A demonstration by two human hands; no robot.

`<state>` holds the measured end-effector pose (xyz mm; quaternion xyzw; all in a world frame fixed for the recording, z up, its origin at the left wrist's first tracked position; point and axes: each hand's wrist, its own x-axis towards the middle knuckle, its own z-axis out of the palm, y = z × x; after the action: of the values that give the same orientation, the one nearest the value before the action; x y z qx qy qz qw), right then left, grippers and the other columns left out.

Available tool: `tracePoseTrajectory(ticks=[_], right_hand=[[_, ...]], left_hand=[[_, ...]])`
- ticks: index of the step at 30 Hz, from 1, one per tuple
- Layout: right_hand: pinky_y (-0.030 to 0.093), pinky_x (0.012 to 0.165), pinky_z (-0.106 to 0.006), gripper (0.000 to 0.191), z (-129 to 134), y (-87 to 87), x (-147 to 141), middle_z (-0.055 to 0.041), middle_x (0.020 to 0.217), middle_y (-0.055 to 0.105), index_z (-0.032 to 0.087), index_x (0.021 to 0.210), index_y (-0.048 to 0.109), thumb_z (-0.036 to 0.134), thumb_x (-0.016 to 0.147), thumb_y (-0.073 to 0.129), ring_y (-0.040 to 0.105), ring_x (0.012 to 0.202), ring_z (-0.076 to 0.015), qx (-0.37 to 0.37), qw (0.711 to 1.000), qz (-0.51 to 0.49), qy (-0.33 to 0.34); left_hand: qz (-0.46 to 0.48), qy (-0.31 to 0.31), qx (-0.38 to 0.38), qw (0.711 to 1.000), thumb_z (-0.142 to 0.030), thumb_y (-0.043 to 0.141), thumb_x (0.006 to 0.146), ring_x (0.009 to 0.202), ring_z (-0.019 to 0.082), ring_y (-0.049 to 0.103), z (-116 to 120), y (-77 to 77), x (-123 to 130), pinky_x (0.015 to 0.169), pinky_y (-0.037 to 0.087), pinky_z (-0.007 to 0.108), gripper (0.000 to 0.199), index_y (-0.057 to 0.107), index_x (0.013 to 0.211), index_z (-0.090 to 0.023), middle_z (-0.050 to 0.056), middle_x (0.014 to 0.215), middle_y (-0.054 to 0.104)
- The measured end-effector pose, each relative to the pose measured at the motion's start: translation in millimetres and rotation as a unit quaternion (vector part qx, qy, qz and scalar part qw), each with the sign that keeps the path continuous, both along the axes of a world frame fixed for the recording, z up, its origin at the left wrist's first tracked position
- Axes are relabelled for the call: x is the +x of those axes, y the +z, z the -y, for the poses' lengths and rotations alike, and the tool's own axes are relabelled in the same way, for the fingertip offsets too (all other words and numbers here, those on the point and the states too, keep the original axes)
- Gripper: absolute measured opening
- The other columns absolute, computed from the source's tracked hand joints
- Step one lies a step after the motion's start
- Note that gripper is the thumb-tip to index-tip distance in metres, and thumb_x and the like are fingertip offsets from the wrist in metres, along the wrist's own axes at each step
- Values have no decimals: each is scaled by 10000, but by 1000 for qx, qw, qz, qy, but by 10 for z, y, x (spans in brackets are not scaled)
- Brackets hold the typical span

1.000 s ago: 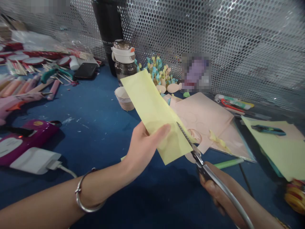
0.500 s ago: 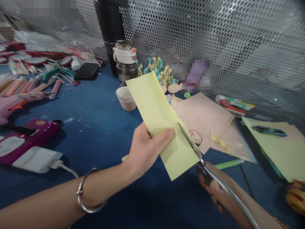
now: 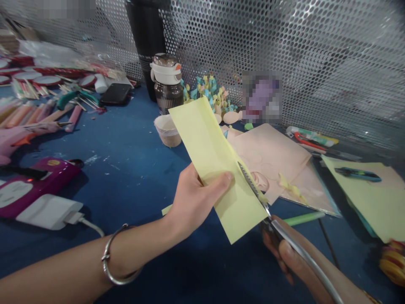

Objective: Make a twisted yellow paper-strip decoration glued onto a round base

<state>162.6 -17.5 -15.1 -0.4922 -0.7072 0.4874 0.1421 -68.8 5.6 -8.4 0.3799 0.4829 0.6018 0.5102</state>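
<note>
A folded pale yellow paper (image 3: 202, 139) is pinched in my left hand (image 3: 193, 202), with the thumb on top and the other fingers hidden behind it. My right hand (image 3: 291, 249) is wrapped round the handle of metal scissors (image 3: 253, 181). One serrated blade lies over the paper's right edge, and a narrow strip of paper shows beside it. Behind the paper lie pink sheets (image 3: 268, 152) with a curled yellow scrap (image 3: 292, 188) on them.
A paper cup (image 3: 167, 131), a lidded bottle (image 3: 167, 82) and a black tumbler (image 3: 147, 46) stand behind. A purple power strip (image 3: 53, 177) with a white charger (image 3: 50, 211) is at left. Yellow sheets (image 3: 370, 198) with a cutter (image 3: 357, 173) lie at right.
The yellow paper, both hands and the scissors have shifted very slightly right and down. The grip of each hand looks the same.
</note>
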Motion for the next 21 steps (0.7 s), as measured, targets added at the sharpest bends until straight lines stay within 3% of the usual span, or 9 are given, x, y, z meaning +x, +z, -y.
tracePoseTrajectory(ticks=[9, 21], right_hand=[[372, 422, -195, 355, 57, 51, -114, 24, 576, 439, 209, 813, 510, 534, 892, 391, 402, 478, -98, -11, 1000, 20, -7], [293, 348, -184, 341, -4, -38, -81, 46, 547, 405, 213, 871, 456, 531, 913, 340, 370, 411, -76, -37, 998, 24, 48]], left_hand=[[4, -1, 14, 1000, -218, 681, 761, 766, 156, 690, 4, -9, -5, 567, 554, 160, 153, 659, 907, -178, 1, 873, 729], [9, -5, 9, 1000, -222, 684, 762, 768, 153, 690, 3, -25, -8, 576, 558, 162, 171, 649, 922, -171, -1, 871, 725]])
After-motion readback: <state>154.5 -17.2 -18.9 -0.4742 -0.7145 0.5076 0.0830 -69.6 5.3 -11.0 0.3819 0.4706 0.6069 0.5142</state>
